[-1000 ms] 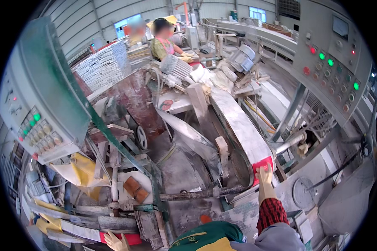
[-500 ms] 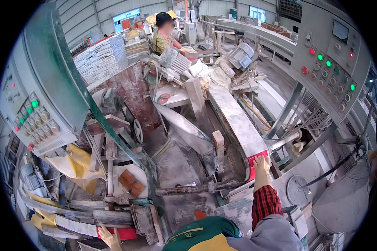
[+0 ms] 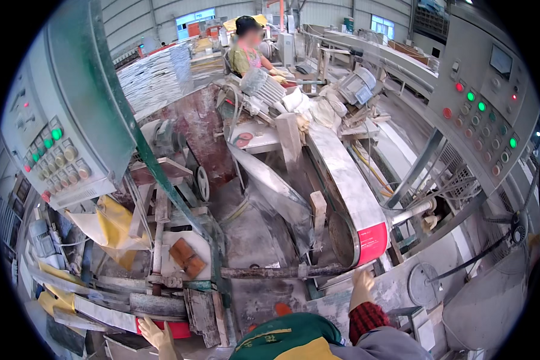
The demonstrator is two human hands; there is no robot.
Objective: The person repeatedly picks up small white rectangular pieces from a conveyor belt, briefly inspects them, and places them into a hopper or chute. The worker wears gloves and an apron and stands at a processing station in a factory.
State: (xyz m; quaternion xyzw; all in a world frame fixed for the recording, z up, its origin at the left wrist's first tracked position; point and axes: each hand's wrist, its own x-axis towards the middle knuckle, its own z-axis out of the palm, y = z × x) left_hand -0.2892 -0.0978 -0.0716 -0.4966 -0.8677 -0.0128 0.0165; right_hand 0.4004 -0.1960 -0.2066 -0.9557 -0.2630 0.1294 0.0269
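Note:
My left hand (image 3: 154,333), in a pale glove, lies with its fingers stretched out at the red end piece (image 3: 177,329) of a white strip (image 3: 105,314) at the lower left. A wide white band (image 3: 342,174) runs toward me over a rounded wheel on the right and ends in a glossy red panel (image 3: 372,241). Just below that panel is my right hand (image 3: 362,281), apart from it, with nothing visible in its fingers. The right fingers are small and partly blurred but look extended.
Control cabinets with lit buttons stand at left (image 3: 57,138) and right (image 3: 480,114). A horizontal bar (image 3: 282,271) crosses before me. Motors (image 3: 357,87) and cloths lie farther back. Beyond them sits another person (image 3: 246,57). A reddish-brown block (image 3: 187,257) rests on the left frame.
My right hand has left the red panel on the right and moved down toward me. My left hand stays by the lower-left red piece. The view has shifted slightly.

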